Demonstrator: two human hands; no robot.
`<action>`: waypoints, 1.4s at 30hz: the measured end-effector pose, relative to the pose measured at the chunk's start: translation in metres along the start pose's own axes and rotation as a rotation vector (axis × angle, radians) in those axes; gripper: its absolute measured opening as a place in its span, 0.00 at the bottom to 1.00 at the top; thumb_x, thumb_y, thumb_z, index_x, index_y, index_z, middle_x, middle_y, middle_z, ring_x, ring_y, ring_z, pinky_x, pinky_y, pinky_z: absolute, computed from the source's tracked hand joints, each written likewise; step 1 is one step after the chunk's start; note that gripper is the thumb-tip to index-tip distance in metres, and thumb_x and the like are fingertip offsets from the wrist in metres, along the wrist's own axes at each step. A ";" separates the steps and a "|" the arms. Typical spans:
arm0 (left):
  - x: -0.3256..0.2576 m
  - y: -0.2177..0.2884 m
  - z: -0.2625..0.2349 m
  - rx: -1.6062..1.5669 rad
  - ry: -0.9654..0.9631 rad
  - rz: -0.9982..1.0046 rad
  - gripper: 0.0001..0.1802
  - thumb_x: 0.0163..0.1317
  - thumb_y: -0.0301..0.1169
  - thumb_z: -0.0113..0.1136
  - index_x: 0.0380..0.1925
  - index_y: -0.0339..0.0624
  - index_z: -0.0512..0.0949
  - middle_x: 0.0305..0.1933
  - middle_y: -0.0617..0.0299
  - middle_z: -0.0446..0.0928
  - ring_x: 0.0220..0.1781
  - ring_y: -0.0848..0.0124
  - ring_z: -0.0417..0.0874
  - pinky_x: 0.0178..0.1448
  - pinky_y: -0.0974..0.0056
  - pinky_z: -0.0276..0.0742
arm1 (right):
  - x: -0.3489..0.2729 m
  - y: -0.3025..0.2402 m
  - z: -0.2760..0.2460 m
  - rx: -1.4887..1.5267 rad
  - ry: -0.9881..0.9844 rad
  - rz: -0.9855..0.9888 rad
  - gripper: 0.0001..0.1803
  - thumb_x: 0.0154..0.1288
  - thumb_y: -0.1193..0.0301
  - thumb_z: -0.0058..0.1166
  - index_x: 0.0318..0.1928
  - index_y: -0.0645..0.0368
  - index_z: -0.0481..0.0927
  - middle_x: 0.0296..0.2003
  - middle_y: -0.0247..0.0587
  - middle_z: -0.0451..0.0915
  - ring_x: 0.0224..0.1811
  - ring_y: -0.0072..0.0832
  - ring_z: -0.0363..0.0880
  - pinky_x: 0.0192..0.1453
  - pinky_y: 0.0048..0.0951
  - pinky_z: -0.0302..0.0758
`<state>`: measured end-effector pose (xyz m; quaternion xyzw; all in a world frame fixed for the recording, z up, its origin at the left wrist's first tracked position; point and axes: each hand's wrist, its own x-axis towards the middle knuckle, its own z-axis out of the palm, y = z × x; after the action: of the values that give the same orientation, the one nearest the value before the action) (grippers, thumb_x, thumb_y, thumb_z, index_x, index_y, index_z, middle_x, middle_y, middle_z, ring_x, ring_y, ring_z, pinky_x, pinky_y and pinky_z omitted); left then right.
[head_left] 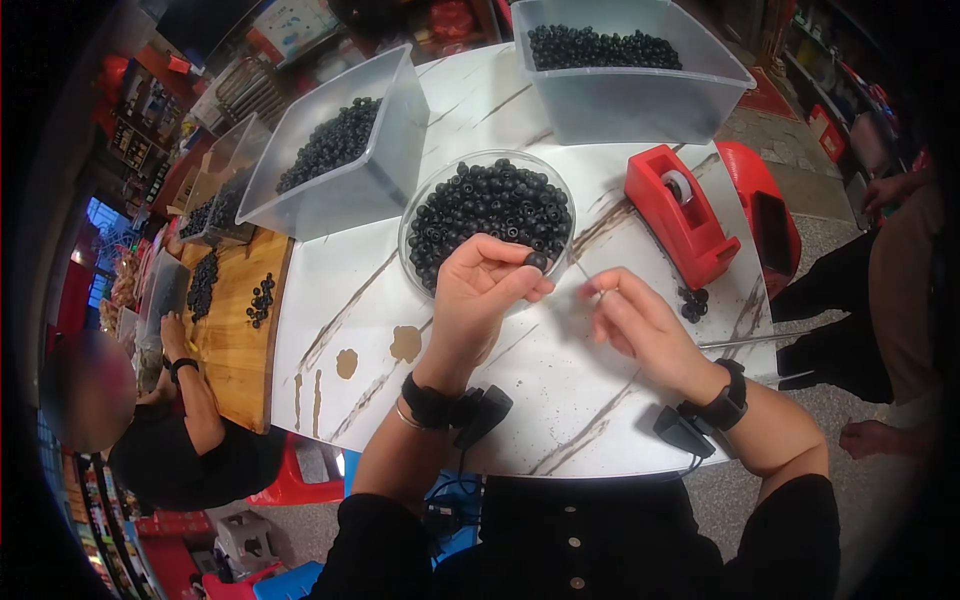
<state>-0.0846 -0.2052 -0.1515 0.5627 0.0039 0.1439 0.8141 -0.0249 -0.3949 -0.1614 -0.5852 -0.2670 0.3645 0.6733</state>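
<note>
In my left hand [470, 305], thumb and fingers pinch one round black bead [537, 260]. This hand is over the near edge of a clear round bowl [408, 262] heaped with black beads [490, 205], some showing a ring-like hole. To its right, my right hand [640, 325] is closed in a pinch on a thin, pale, needle-like piece [580, 268]. Its tip points up and left toward the bead, apart from it. How far the piece runs inside my fingers is hidden.
A red tape dispenser [680, 215] stands to the right, with several loose beads [693, 303] beside it. Clear plastic bins [640, 105] of beads line the far side. At left, another person's hand [175, 335] is by a wooden board [235, 345]. Someone stands at right.
</note>
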 end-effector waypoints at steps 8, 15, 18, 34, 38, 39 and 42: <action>-0.006 -0.012 0.008 -0.038 -0.158 0.004 0.08 0.52 0.15 0.54 0.32 0.34 0.69 0.36 0.55 0.75 0.35 0.71 0.79 0.37 0.72 0.75 | -0.007 -0.009 0.005 -0.119 -0.038 -0.191 0.16 0.66 0.70 0.37 0.54 0.57 0.62 0.25 0.30 0.71 0.23 0.13 0.63 0.30 0.16 0.62; -0.008 -0.016 0.009 -0.032 -0.204 -0.012 0.08 0.53 0.16 0.54 0.33 0.35 0.69 0.37 0.55 0.75 0.36 0.71 0.79 0.39 0.71 0.75 | -0.006 -0.002 0.005 -0.188 -0.033 -0.308 0.17 0.65 0.71 0.39 0.54 0.59 0.61 0.30 0.35 0.74 0.28 0.16 0.70 0.34 0.19 0.66; -0.007 -0.018 0.007 -0.027 -0.242 -0.004 0.08 0.54 0.16 0.53 0.33 0.34 0.69 0.37 0.55 0.75 0.36 0.70 0.78 0.40 0.70 0.76 | -0.005 0.000 0.004 -0.207 -0.036 -0.314 0.17 0.65 0.71 0.40 0.53 0.60 0.61 0.32 0.36 0.74 0.30 0.17 0.72 0.35 0.19 0.67; -0.005 -0.014 0.005 -0.046 -0.272 -0.099 0.07 0.52 0.15 0.53 0.32 0.33 0.70 0.35 0.53 0.76 0.34 0.70 0.79 0.37 0.71 0.75 | -0.008 -0.002 0.007 -0.169 -0.012 -0.301 0.14 0.64 0.72 0.41 0.50 0.61 0.65 0.31 0.34 0.73 0.27 0.15 0.68 0.34 0.17 0.67; -0.009 -0.010 0.007 -0.014 -0.200 -0.182 0.07 0.50 0.14 0.53 0.28 0.36 0.69 0.34 0.52 0.76 0.31 0.71 0.78 0.35 0.71 0.74 | -0.006 0.002 0.004 -0.220 -0.028 -0.332 0.14 0.65 0.72 0.41 0.50 0.60 0.65 0.28 0.30 0.71 0.26 0.14 0.65 0.32 0.17 0.65; -0.010 -0.009 0.009 -0.015 -0.201 -0.182 0.07 0.50 0.14 0.53 0.28 0.36 0.69 0.34 0.52 0.76 0.31 0.71 0.78 0.35 0.71 0.74 | -0.007 0.001 0.005 -0.221 -0.027 -0.331 0.14 0.65 0.72 0.41 0.50 0.60 0.65 0.28 0.30 0.71 0.26 0.14 0.65 0.32 0.17 0.65; -0.010 -0.008 0.012 -0.059 -0.189 -0.170 0.07 0.50 0.15 0.54 0.28 0.35 0.69 0.34 0.53 0.76 0.31 0.71 0.79 0.35 0.71 0.74 | -0.008 -0.003 0.007 -0.086 -0.015 -0.211 0.14 0.65 0.72 0.41 0.51 0.59 0.65 0.25 0.28 0.69 0.26 0.12 0.64 0.32 0.17 0.64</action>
<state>-0.0905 -0.2208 -0.1559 0.5470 -0.0293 0.0210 0.8363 -0.0344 -0.3978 -0.1567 -0.5794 -0.3474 0.2844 0.6802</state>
